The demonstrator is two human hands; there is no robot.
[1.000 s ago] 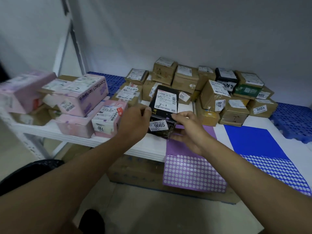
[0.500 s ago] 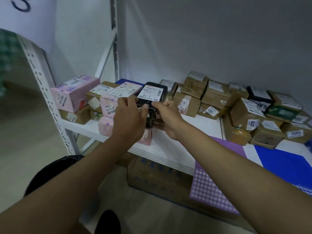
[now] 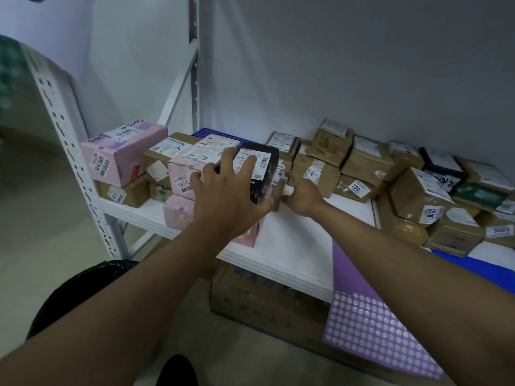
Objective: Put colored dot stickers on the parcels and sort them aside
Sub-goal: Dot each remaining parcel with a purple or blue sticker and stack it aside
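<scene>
Both hands steady the black parcel (image 3: 259, 168) on the left sorted pile, left hand (image 3: 228, 196) with spread fingers pressing its label, right hand (image 3: 302, 195) curled beside it, grip unclear.

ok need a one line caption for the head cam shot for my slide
Left hand and right hand set a black parcel among pink boxes on a white shelf.

Two bare forearms, no sleeves, left hand (image 3: 227, 196), right hand (image 3: 302, 195), no rings or watch
</scene>
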